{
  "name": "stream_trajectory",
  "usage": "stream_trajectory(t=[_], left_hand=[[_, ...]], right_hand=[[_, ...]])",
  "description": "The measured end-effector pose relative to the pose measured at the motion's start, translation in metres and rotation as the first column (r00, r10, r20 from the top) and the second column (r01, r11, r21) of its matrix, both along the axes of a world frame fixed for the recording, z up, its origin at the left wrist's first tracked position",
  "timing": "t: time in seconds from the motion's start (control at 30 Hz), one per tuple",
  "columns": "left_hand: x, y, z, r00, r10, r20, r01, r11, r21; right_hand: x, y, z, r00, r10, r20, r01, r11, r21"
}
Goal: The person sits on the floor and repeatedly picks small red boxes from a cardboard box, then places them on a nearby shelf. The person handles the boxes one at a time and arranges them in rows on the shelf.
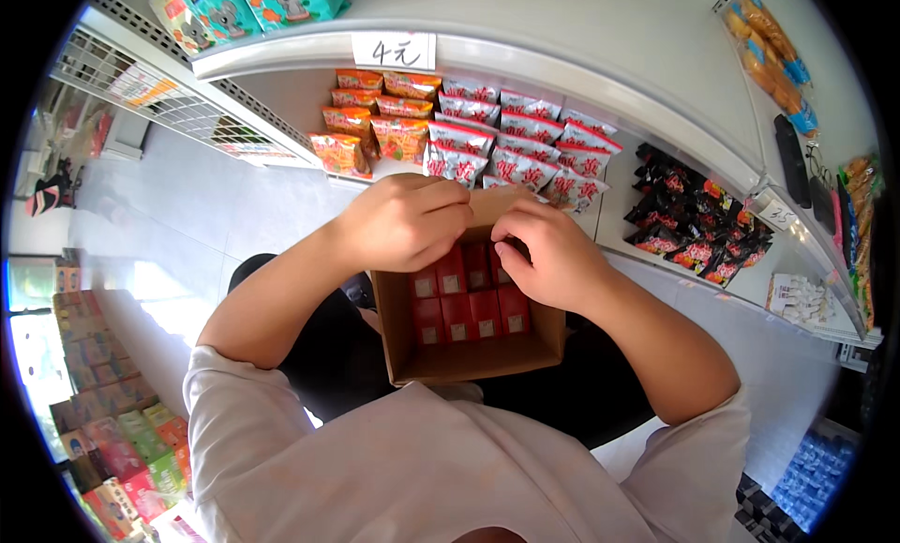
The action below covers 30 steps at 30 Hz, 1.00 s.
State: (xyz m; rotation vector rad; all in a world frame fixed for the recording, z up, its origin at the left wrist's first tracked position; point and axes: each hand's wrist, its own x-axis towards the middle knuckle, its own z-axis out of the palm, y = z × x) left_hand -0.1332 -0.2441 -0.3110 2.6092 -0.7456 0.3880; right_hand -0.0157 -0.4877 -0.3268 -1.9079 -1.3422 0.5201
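Observation:
Between my legs is an open cardboard box [485, 369], its far flap raised. Inside it, small red cartons [485, 314] with pale labels stand in rows, the back ones partly covered by my hands. My left hand [411, 223] is on the left side of the far flap, its fingers bent and the fingertips hidden. At the flap's right side, my right hand [552, 251] has its fingers curled over the cardboard, with the thumb lower, above the cartons.
Just beyond the box, a low shelf holds orange snack packets [401, 138], silver-and-red packets [524, 163] and black packets [692, 219]. An upper shelf edge [534, 54] overhangs them, carrying a price card [394, 51]. Wire mesh [176, 107] is at the left; stacked cartons [133, 444] stand lower left.

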Motion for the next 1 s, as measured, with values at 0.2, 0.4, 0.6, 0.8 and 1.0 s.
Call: stream_trajectory(t=[0.2, 0.4, 0.6, 0.8, 1.0], left_hand=[[0.01, 0.017, -0.028, 0.996, 0.078, -0.042, -0.08, 0.996, -0.037], [-0.004, 0.03, -0.023, 0.946, 0.062, -0.319, -0.051, 0.998, 0.043], [-0.009, 0.038, -0.012, 0.959, 0.156, -0.237, -0.153, 0.988, 0.032], [-0.012, 0.045, -0.01, 0.949, 0.194, -0.248, -0.19, 0.981, 0.039], [-0.01, 0.043, -0.009, 0.951, 0.164, -0.264, -0.159, 0.987, 0.04]], right_hand=[[-0.01, -0.001, -0.034, 0.966, 0.252, 0.065, -0.21, 0.902, -0.378], [-0.016, 0.002, -0.071, 0.92, 0.391, -0.013, -0.305, 0.695, -0.652], [-0.026, 0.009, -0.089, 0.92, 0.388, -0.052, -0.299, 0.613, -0.731], [-0.067, 0.014, -0.112, 0.957, 0.287, 0.035, -0.185, 0.699, -0.691], [-0.105, 0.065, -0.23, 0.976, -0.116, -0.182, -0.056, 0.677, -0.734]])
